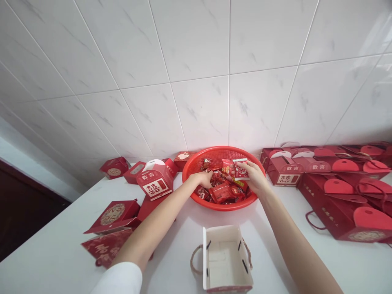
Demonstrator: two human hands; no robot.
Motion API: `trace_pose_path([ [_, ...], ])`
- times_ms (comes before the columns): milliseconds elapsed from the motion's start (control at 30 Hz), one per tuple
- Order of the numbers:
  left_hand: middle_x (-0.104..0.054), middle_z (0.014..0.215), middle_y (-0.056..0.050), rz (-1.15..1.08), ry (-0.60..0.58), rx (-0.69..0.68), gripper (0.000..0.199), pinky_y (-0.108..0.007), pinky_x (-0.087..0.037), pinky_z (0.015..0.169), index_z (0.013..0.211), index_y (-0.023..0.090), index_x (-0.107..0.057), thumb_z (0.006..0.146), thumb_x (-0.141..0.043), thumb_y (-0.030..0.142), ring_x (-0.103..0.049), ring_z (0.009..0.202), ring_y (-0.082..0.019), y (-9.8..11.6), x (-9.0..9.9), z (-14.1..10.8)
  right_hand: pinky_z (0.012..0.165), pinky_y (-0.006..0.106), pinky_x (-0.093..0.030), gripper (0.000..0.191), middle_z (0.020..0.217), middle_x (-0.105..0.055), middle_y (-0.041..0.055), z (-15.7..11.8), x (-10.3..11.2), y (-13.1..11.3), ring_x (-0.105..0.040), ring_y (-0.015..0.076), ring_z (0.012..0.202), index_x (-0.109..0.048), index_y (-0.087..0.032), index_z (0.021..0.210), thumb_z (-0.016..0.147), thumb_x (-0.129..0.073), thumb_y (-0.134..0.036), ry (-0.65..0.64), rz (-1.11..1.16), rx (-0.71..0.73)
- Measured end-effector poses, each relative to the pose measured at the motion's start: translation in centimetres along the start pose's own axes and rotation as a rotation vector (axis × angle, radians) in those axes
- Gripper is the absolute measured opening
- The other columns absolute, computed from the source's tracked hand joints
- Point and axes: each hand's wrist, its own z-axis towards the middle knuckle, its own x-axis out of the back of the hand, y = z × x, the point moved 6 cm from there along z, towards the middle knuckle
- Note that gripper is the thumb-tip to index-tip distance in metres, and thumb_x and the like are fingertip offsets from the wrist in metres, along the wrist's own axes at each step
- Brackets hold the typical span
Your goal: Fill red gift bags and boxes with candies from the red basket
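Observation:
Both hands reach into a red plastic basket [223, 208] with many red wrapped candies [221, 192] in it. My left hand [201, 179] is at the basket's left side, its fingertips down among the candies; what they hold, if anything, is hidden. Over the right side of the basket, my right hand [253, 174] grips a white and red packet [241, 169] between thumb and fingers. In front of the basket stands an open box [227, 259] with a white inside and rope handles, its inside bare.
Several red gift boxes [114, 212] lie at the left, one upright with a white label [155, 188]. Rows of closed red boxes [330, 204] stand at the right. A tiled wall [199, 110] rises behind the white table [61, 253].

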Motion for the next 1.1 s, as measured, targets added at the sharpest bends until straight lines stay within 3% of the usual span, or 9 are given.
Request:
trace_pose_path([
  [100,-0.063,0.130,-0.020,0.027,0.039,0.005,0.082,-0.038,-0.053,0.088,0.137,0.015,-0.048,0.062,-0.076,0.033,-0.063,0.114,-0.035,0.5,0.2,0.5,0.051,0.024,-0.055,0.014,0.065,-0.071,0.0011,-0.1,-0.1,0.0,-0.065,0.0156,0.057,-0.066,-0.019,0.067,0.060,-0.078,-0.022,-0.005,-0.004,-0.006],
  [300,-0.074,0.104,-0.007,-0.071,0.082,-0.162,0.042,-0.031,-0.053,0.087,0.106,0.021,-0.069,0.064,-0.071,0.014,-0.068,0.100,-0.028,1.2,0.6,1.2,0.052,0.027,-0.055,0.020,0.066,-0.072,0.0018,-0.1,-0.3,-0.1,-0.064,0.0166,0.056,-0.068,-0.019,0.066,0.055,-0.082,-0.026,-0.022,-0.004,0.011],
  [433,-0.074,0.092,-0.004,-0.270,0.122,-0.214,0.034,-0.031,-0.056,0.078,0.109,0.018,-0.067,0.075,-0.065,0.015,-0.072,0.089,-0.024,1.5,1.4,1.0,0.053,0.027,-0.053,0.020,0.067,-0.072,0.0028,0.0,-0.1,-0.1,-0.065,0.0172,0.058,-0.068,-0.019,0.066,0.055,-0.081,-0.029,-0.023,-0.018,0.045],
  [600,-0.072,0.109,-0.010,-0.754,0.191,-0.206,0.056,-0.035,-0.058,0.079,0.135,0.017,-0.050,0.081,-0.066,0.015,-0.072,0.089,-0.023,1.7,3.1,1.1,0.053,0.028,-0.052,0.022,0.065,-0.071,0.0026,0.1,0.1,0.0,-0.065,0.0183,0.059,-0.066,-0.019,0.067,0.056,-0.081,-0.031,-0.024,-0.031,0.060],
  [700,-0.058,0.137,-0.017,-0.542,0.444,-0.135,0.070,-0.040,-0.048,0.100,0.139,0.017,-0.047,0.075,-0.074,0.021,-0.060,0.120,-0.029,0.7,4.7,0.9,0.054,0.028,-0.053,0.021,0.067,-0.072,0.0021,0.0,0.0,0.0,-0.065,0.0178,0.059,-0.068,-0.019,0.068,0.056,-0.081,-0.030,-0.024,-0.030,0.050],
  [767,-0.055,0.141,-0.016,-0.415,0.495,-0.097,0.055,-0.039,-0.042,0.106,0.132,0.016,-0.056,0.078,-0.069,0.024,-0.052,0.129,-0.029,0.0,4.9,0.6,0.054,0.027,-0.053,0.021,0.070,-0.073,0.0027,-0.1,-0.1,-0.1,-0.066,0.0179,0.061,-0.069,-0.019,0.070,0.057,-0.080,-0.030,-0.030,-0.037,0.042],
  [867,-0.074,0.107,-0.009,-0.385,0.296,-0.090,0.025,-0.032,-0.052,0.088,0.100,0.016,-0.073,0.080,-0.059,0.022,-0.068,0.100,-0.024,-0.6,3.4,0.5,0.051,0.025,-0.051,0.020,0.074,-0.074,0.0038,-0.1,-0.1,-0.1,-0.066,0.0179,0.064,-0.070,-0.018,0.071,0.058,-0.080,-0.030,-0.017,-0.044,0.034],
  [967,-0.075,0.075,-0.003,-0.358,0.068,-0.096,0.010,-0.027,-0.052,0.068,0.071,0.018,-0.075,0.065,-0.068,0.020,-0.070,0.075,-0.022,-0.6,1.6,0.2,0.050,0.025,-0.050,0.020,0.074,-0.074,0.0039,0.0,0.0,-0.1,-0.065,0.0170,0.062,-0.070,-0.018,0.070,0.058,-0.080,-0.030,-0.010,-0.042,0.029],
  [1100,-0.076,0.086,-0.002,-0.288,0.008,-0.091,0.031,-0.026,-0.050,0.070,0.083,0.023,-0.077,0.052,-0.076,0.021,-0.069,0.086,-0.025,0.0,1.2,0.0,0.051,0.026,-0.051,0.020,0.072,-0.074,0.0034,0.0,0.0,0.0,-0.065,0.0174,0.060,-0.070,-0.018,0.069,0.056,-0.081,-0.029,-0.010,-0.041,0.038],
])
